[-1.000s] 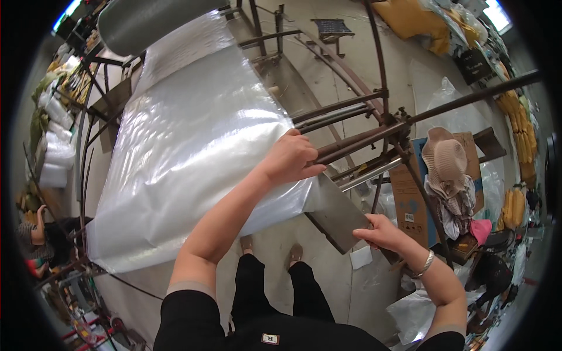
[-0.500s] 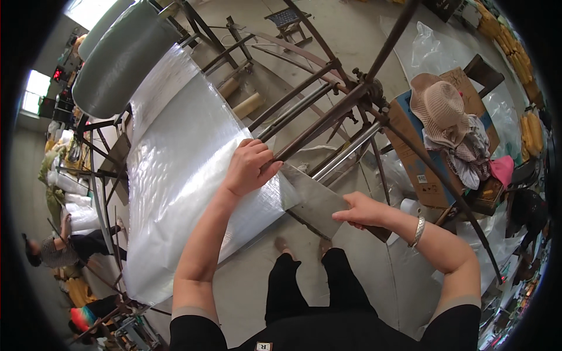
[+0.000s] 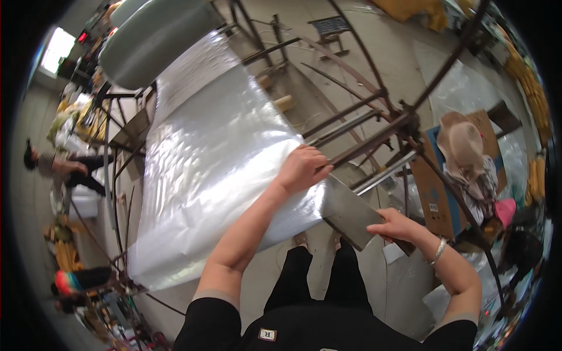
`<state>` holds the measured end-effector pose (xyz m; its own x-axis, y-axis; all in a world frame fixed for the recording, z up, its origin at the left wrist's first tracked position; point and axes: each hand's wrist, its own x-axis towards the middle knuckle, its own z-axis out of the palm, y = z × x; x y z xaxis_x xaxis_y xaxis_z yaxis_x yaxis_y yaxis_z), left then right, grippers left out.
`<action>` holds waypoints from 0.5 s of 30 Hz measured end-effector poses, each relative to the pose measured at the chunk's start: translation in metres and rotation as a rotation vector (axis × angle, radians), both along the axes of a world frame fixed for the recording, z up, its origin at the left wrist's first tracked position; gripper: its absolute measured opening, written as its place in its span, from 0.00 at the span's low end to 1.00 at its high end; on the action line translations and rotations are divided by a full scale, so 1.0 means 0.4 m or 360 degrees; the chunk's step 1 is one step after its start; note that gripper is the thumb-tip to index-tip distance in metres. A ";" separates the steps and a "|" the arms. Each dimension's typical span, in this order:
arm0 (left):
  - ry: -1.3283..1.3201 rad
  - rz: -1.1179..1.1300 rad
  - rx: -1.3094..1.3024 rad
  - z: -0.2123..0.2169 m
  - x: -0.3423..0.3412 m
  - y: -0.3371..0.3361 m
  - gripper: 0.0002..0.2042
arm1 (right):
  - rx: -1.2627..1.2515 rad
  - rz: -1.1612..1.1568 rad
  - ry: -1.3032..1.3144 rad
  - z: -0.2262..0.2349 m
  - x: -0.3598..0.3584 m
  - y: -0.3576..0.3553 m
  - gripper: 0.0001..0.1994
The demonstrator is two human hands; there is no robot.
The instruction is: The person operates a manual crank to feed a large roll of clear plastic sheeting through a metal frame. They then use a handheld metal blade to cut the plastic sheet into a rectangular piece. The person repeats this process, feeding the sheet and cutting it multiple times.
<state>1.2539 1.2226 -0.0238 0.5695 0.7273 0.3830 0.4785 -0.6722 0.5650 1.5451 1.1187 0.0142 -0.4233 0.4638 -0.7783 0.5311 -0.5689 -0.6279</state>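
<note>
A wide sheet of shiny, translucent plastic film [image 3: 211, 152] slopes down from a large grey roll [image 3: 158, 41] at the upper left. Its right edge lies under my left hand [image 3: 301, 168], whose fingers are curled closed over it beside a dark metal bar [image 3: 369, 139]. A flat grey plate [image 3: 351, 210] extends from the film's edge toward my right hand [image 3: 393, 225]. That hand is closed at the plate's right end, thumb and forefinger together; what it holds, if anything, is hidden.
A rusty metal frame [image 3: 404, 120] with long rods stands ahead on the right. Beyond it, a cardboard box [image 3: 436, 187] carries a sun hat [image 3: 459, 137] and cloths. A small stool [image 3: 329, 28] stands farther off. Another person [image 3: 58, 167] is at the far left.
The whole view has shifted, moving the film and frame rightward in the picture. Both my hands keep about the same places on the film and plate. The person at far left has moved up the picture.
</note>
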 end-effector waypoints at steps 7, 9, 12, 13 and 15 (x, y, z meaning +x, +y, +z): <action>-0.0055 0.0121 -0.0094 -0.020 -0.048 0.018 0.16 | -0.0034 0.0065 -0.0057 0.023 -0.048 0.062 0.13; -0.0173 0.0158 -0.0058 -0.065 -0.053 0.014 0.16 | 0.0101 0.0334 -0.0016 0.026 -0.060 0.090 0.13; -0.0202 0.0067 -0.0040 -0.047 -0.027 0.026 0.13 | 0.0031 0.0103 0.0034 0.027 -0.050 0.070 0.11; -0.0150 0.0097 -0.0059 -0.047 -0.018 0.025 0.12 | 0.0004 0.0091 0.0013 0.018 -0.034 0.051 0.11; -0.0161 0.0089 -0.0105 -0.035 -0.017 0.013 0.11 | 0.0013 0.0053 -0.0050 0.030 -0.039 0.034 0.10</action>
